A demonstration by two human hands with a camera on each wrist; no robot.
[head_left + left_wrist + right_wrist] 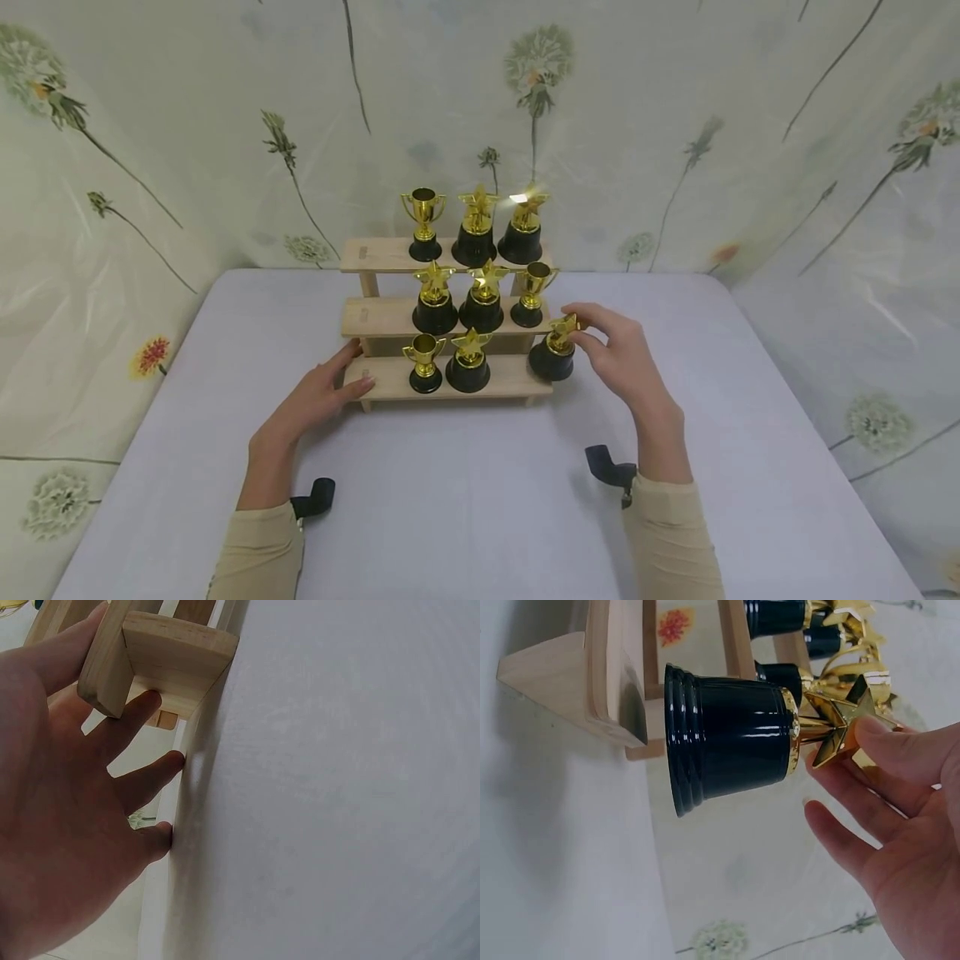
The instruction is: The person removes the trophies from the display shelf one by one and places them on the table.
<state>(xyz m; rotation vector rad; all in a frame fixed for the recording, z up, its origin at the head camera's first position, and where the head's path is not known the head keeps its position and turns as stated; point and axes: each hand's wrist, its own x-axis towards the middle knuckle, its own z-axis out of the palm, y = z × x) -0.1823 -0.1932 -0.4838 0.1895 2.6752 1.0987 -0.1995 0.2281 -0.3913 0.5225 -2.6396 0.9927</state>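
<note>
My right hand [618,350] pinches a star trophy [553,357] by its gold star, between thumb and fingers. Its black cup-shaped base hangs at the right end of the lowest shelf, slightly tilted; in the right wrist view the base [731,739] shows beside the plank end. With my left hand [318,396] I hold the left end of the three-step wooden display stand [386,379], thumb over the bottom plank. From the left wrist, the other fingers [150,784] spread below and beside it. A small gold cup [425,364] and another star trophy [468,362] stand on that lowest shelf.
On the middle shelf [386,317] stand two star trophies and a cup [532,293]. The top shelf [382,254] bears a cup [424,223] and two star trophies. A white-covered table [450,500] lies beneath; a flower-printed sheet [435,83] hangs behind.
</note>
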